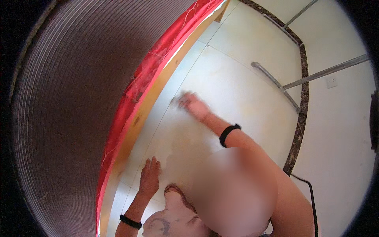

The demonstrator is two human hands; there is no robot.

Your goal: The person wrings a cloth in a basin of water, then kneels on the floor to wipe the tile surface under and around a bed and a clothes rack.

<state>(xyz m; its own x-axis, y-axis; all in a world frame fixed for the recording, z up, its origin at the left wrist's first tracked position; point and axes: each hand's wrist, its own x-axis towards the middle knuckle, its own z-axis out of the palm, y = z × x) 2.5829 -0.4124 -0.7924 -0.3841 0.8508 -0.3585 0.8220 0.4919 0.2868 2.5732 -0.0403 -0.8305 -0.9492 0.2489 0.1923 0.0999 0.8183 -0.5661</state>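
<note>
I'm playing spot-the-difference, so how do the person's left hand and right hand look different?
The left hand looks fairly clear, with straight fingers; the right hand is blurred, so its fingers are hard to see. The left hand shows nothing in it; the right hand has a greyish smear at its far end, too blurry to name. The left hand is lower in the picture, the right hand higher. Both are bare.

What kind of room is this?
Probably a bedroom: the wooden rail with red fabric and a ribbed brown surface looks like a bed's side. The pale tiled floor and wall socket suggest an indoor, lived-in room.
</note>
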